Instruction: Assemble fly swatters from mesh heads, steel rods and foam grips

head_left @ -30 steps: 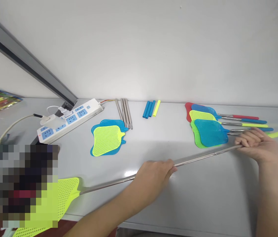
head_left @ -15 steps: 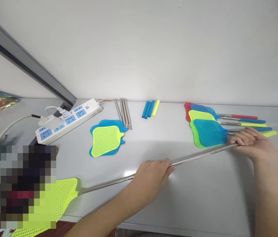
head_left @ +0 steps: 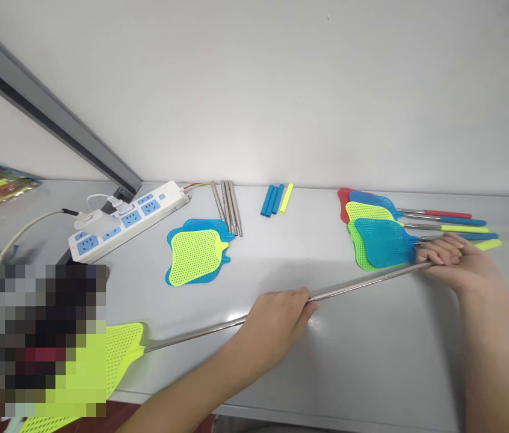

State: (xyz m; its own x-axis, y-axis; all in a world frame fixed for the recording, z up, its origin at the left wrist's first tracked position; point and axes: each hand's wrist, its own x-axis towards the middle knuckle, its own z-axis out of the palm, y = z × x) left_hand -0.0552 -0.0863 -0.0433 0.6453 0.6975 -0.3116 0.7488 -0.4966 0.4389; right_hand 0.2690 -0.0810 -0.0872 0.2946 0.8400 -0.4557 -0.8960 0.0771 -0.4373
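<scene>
A fly swatter with a yellow-green perforated head (head_left: 123, 349) and a long extended metal rod (head_left: 349, 288) stretches across the front of the table. My left hand (head_left: 277, 319) is wrapped round the middle of the rod. Around the rod's far right end my right hand (head_left: 446, 255) is closed, hiding that end. Just behind the right hand lie several fly swatters in a fanned pile, a blue one (head_left: 383, 240) on top, with red, yellow and green ones beneath. Part of the held swatter's head is covered by a pixelated patch.
Loose swatter heads (head_left: 195, 257), yellow over blue, lie left of centre. Behind them are several metal rods (head_left: 231, 207). Blue sleeves (head_left: 272, 200) and one yellow sleeve (head_left: 286, 198) lie near the wall. A white power strip (head_left: 132, 222) with plugged-in cables stands at the left.
My right hand has shifted very slightly left along with the rod's end. My left hand keeps its grip, and the view has moved a little.
</scene>
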